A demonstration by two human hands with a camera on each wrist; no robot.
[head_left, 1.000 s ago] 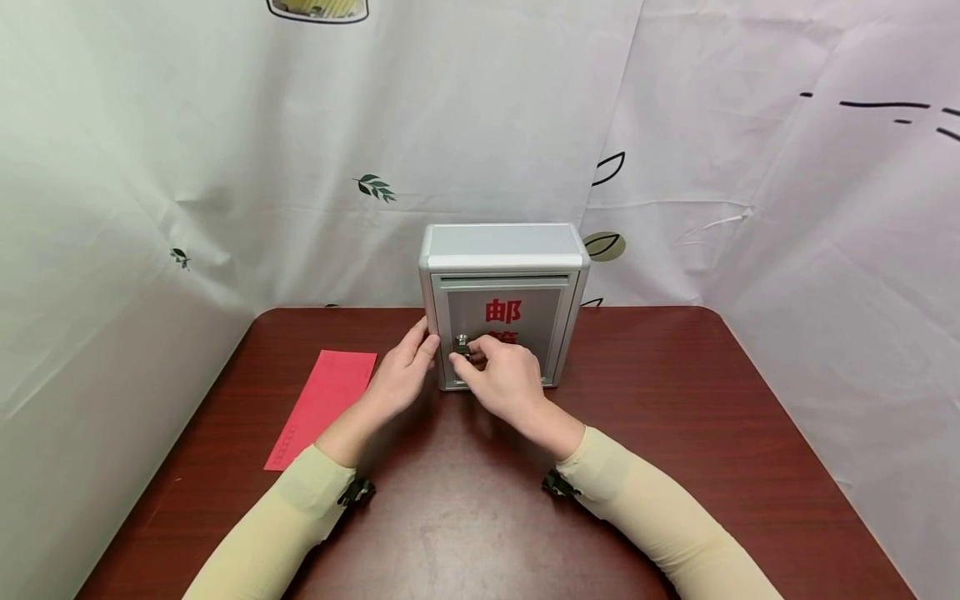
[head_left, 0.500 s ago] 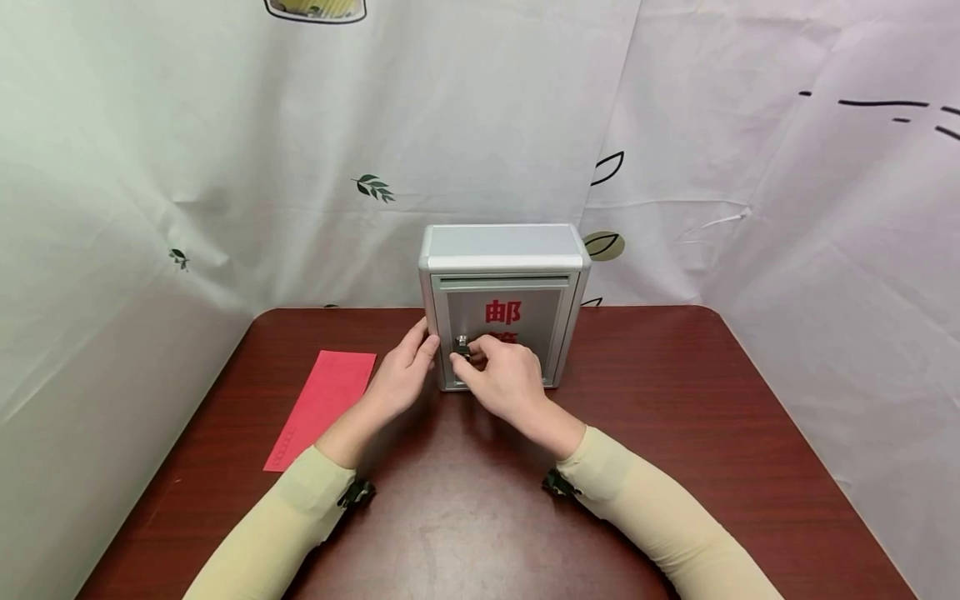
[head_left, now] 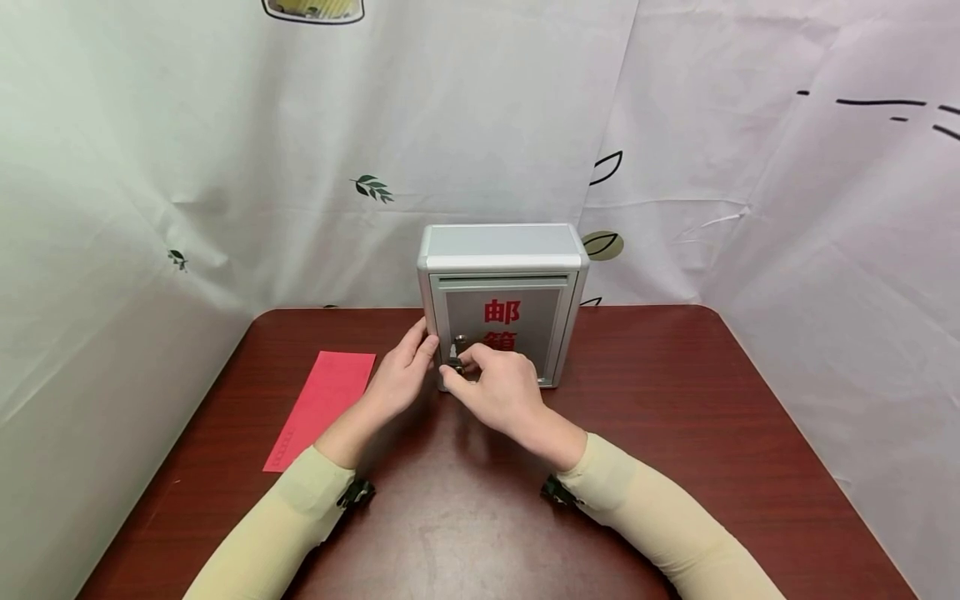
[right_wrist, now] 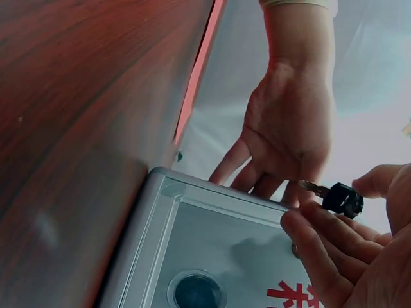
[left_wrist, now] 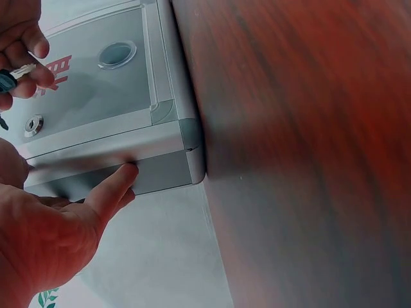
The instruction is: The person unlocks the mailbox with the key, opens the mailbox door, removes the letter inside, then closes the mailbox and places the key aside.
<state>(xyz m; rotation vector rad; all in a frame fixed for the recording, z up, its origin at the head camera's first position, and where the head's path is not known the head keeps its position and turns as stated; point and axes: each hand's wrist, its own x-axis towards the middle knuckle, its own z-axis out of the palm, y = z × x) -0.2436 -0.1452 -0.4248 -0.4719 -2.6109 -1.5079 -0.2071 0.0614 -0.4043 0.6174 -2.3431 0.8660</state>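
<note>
A silver metal mailbox (head_left: 504,250) with red characters on its front stands upright on the table. My left hand (head_left: 399,379) rests against its left side, fingers extended along the side panel in the left wrist view. My right hand (head_left: 501,385) pinches a key (right_wrist: 340,197) by its black head between thumb and fingers, in front of the door. The bare metal blade shows in both wrist views, apart from the keyhole. On the door's left part is the round lock (left_wrist: 33,126). A round window (left_wrist: 117,56) sits low on the door, hidden by my right hand in the head view.
A red envelope (head_left: 322,408) lies on the dark red wooden table (head_left: 660,400), left of the mailbox and partly behind my left forearm. White patterned cloth (head_left: 487,100) hangs behind and on both sides. A narrow slot (head_left: 504,281) runs across the mailbox's upper front.
The key has come out of the lock in my right hand, which has moved slightly down and left. More of the second red character shows. My left hand stays against the mailbox's side.
</note>
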